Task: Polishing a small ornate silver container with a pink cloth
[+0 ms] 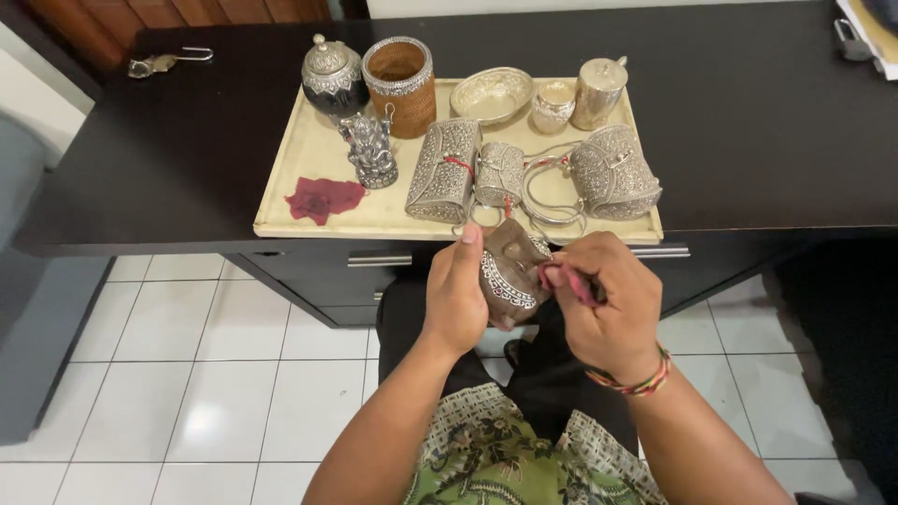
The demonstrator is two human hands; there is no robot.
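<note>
While the left hand clasps a small embossed silver purse above the lap, steadying it, the right hand pinches a red cloth against it, below the tray on the tabletop.

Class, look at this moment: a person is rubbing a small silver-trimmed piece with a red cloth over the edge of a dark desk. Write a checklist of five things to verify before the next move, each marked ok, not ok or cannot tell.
1. Left hand has a firm hold on the silver-trimmed piece: ok, fingers wrap its side.
2. Right hand holds the red cloth against the piece: ok.
3. Piece is supported from below: not ok, it is held in the air off the desk edge, above the lap.
4. Free space on the cream tray to set it down: ok, bare area near the spare red cloth.
5. Piece fully polished: cannot tell, the hands hide much of it.
</note>
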